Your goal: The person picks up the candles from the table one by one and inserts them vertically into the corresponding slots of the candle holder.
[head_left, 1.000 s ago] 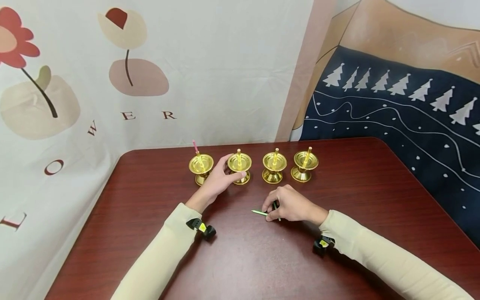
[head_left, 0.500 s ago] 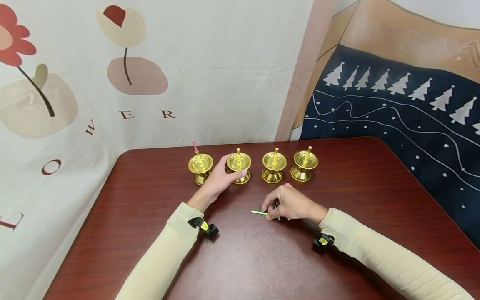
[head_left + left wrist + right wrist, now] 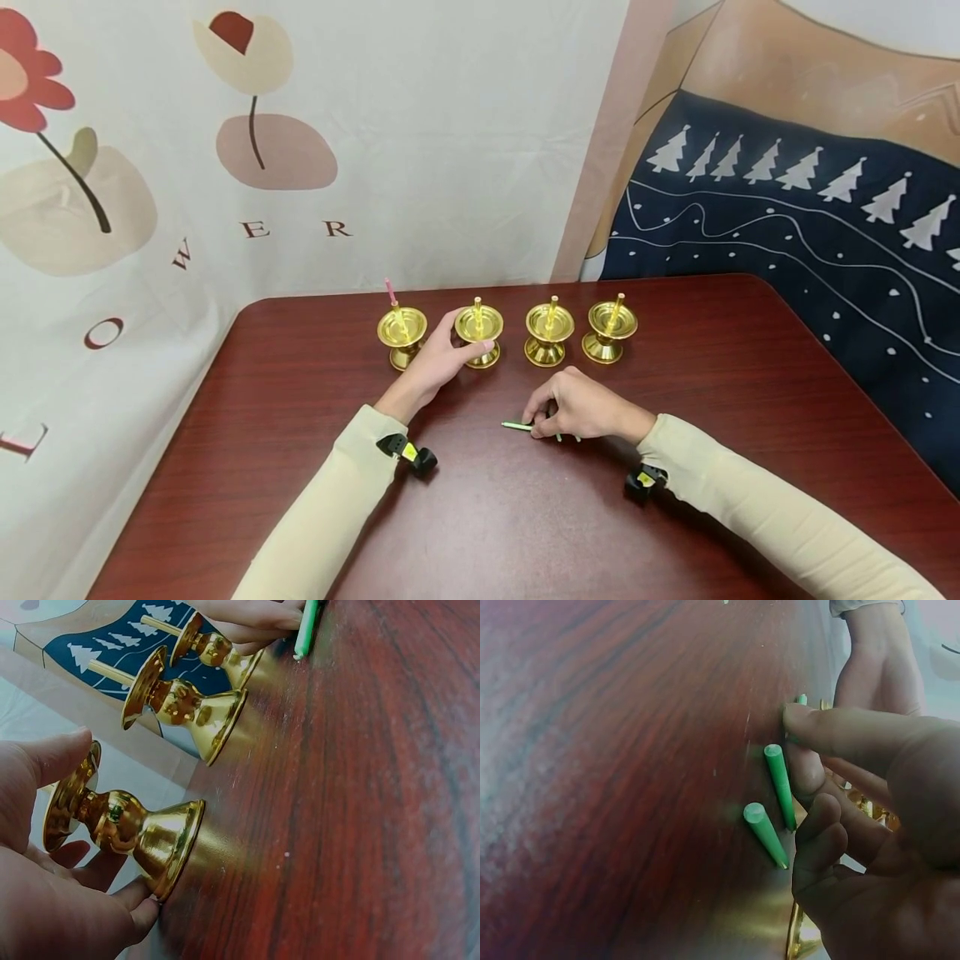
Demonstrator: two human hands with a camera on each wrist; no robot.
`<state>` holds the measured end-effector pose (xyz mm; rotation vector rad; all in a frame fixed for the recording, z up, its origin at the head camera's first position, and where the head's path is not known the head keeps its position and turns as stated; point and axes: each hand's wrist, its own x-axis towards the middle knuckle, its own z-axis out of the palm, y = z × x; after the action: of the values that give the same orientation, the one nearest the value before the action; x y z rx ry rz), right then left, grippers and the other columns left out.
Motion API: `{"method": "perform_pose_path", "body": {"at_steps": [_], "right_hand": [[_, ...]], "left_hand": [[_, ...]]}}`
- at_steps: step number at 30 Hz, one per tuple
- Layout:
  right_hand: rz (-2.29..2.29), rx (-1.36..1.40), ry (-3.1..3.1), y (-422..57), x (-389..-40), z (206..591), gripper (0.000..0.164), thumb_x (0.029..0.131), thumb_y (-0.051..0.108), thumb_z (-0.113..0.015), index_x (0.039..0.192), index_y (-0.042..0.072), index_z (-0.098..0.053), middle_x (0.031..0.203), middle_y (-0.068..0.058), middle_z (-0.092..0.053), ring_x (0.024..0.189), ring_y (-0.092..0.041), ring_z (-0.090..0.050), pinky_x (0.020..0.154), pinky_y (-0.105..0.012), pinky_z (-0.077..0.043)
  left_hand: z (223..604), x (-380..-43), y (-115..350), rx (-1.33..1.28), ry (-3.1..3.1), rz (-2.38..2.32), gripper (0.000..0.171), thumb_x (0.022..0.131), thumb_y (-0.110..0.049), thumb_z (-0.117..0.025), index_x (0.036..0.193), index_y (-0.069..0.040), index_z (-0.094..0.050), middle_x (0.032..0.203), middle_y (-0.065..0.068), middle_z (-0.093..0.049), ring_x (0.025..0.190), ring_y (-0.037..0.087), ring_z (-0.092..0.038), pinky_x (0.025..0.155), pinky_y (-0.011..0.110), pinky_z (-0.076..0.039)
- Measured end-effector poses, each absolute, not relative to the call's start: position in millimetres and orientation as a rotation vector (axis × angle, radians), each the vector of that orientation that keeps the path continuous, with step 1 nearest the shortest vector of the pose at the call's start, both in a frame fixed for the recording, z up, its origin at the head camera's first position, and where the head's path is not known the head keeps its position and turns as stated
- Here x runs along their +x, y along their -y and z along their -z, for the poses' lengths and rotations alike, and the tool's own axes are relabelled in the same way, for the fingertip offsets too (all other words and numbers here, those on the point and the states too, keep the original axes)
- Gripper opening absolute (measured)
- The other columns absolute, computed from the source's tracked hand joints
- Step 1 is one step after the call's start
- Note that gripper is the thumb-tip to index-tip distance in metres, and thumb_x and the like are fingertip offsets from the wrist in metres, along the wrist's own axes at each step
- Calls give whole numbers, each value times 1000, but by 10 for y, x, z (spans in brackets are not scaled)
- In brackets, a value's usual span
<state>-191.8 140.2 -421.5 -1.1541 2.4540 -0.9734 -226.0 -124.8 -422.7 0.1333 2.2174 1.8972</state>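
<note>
My left hand (image 3: pixel 437 360) holds the second brass candle holder (image 3: pixel 486 325) from the left, thumb at the dish and fingers round its far side. This holder stands upright on the table, a bare gold tube rising from its dish. In front of the holders, my right hand (image 3: pixel 581 406) pinches a thin green candle (image 3: pixel 514 426) between thumb and fingers, low at the tabletop. Beneath that hand lie two more green candles, seen in the right wrist view: a nearer candle (image 3: pixel 765 834) and a farther candle (image 3: pixel 780 780). My fingers partly hide the pinched candle.
The leftmost holder (image 3: pixel 402 329) carries a pink candle (image 3: pixel 390 291). Two further brass holders, a third (image 3: pixel 549 325) and a fourth (image 3: pixel 609 323), stand to the right in the same row. All are on a dark red wooden table (image 3: pixel 480 517), with printed cloths (image 3: pixel 450 167) hanging behind.
My right hand has shifted very slightly over the table, and a second loose green candle end shows beneath it. The left hand keeps its hold on the candle holder.
</note>
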Motion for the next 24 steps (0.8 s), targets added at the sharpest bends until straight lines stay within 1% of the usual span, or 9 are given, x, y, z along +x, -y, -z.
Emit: {"method": "perform_pose_path", "body": {"at_steps": [4, 8, 15, 19, 24], "right_hand": [[973, -1247, -2462, -1381, -1943, 4211, 16, 85, -1, -84, 92, 13, -86, 76, 19, -70, 65, 5, -59, 59, -19, -50], [1022, -1318, -2472, -1344, -1972, 4165, 14, 85, -2, -79, 90, 10, -85, 78, 16, -70, 70, 3, -59, 63, -21, -52], [1090, -1265, -2534, -1262, -2022, 4042, 11, 85, 1, -78, 91, 8, -84, 76, 15, -69, 71, -2, -60, 65, -23, -52], [1142, -1249, -2576, -1211, -2062, 3999, 12, 84, 1, -77, 92, 6, -83, 78, 13, -69, 73, -4, -60, 67, -24, -51], [1221, -1189, -2679, -1122, -2101, 3956, 10, 85, 3, -77, 93, 5, -82, 78, 11, -67, 72, -7, -60, 66, -26, -50]], "left_hand": [[4239, -2264, 1251, 145, -2203, -1917, 84, 104, -13, -78, 171, -5, -27, 158, 22, -53, 151, 32, -48, 123, 48, -38], [4253, -2272, 1248, 157, -2203, -1929, 83, 103, -13, -78, 170, -5, -29, 158, 22, -53, 149, 32, -49, 121, 46, -39], [4257, -2265, 1252, 153, -2202, -1933, 83, 103, -13, -79, 170, -7, -30, 157, 20, -54, 147, 32, -50, 120, 46, -39], [4268, -2268, 1255, 157, -2198, -1937, 83, 102, -14, -79, 170, -7, -31, 158, 20, -54, 148, 32, -49, 121, 46, -37], [4269, -2274, 1255, 177, -2190, -1954, 81, 103, -12, -78, 168, -5, -32, 156, 22, -55, 145, 32, -51, 119, 45, -39]]}}
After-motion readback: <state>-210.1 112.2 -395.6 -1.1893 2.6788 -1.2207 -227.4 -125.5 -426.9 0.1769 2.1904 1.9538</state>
